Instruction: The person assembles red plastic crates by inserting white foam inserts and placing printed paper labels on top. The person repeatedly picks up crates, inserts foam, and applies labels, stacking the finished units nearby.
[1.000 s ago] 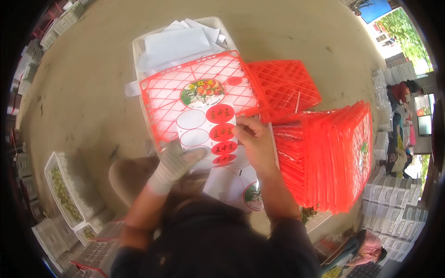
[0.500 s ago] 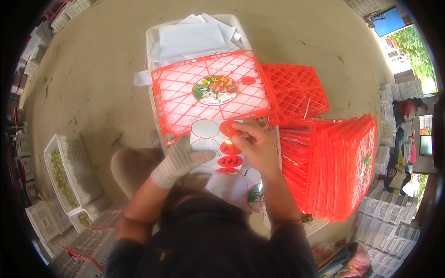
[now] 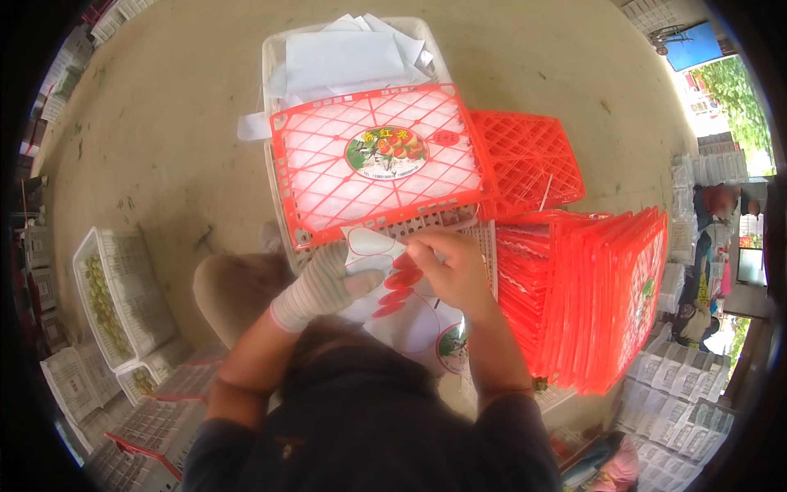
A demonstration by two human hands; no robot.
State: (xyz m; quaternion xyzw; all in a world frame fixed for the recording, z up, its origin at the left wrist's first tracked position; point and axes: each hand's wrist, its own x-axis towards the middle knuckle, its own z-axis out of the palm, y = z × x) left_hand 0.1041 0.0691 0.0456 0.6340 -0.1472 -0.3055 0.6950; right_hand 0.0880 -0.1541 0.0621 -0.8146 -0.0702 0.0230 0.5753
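Note:
My left hand (image 3: 318, 287), in a light striped glove with the thumb side showing, grips a white sticker sheet (image 3: 370, 243) by its left side. Red oval stickers (image 3: 399, 280) run down the sheet's right side, and blank oval outlines lie on its left. The sheet is bent, so the red ovals look narrow. My bare right hand (image 3: 449, 266) pinches the sheet's upper right corner at the topmost red oval. Below the hands lies another sheet with a large round fruit label (image 3: 450, 348). Just beyond sits a red lattice basket lid (image 3: 316, 184) over white padding, bearing an oval fruit label (image 3: 387, 153).
White papers (image 3: 344, 61) fill a white crate behind the lid. Another red lattice piece (image 3: 533, 156) lies to the right, above a tall stack of red lids (image 3: 602, 299). At left stands a white crate of green fruit (image 3: 102, 303). White baskets (image 3: 676, 394) are piled at right.
The sticker sheet has gone from facing up flat to bent and tilted. My right hand has shifted slightly down and right, still pinching near the top red sticker.

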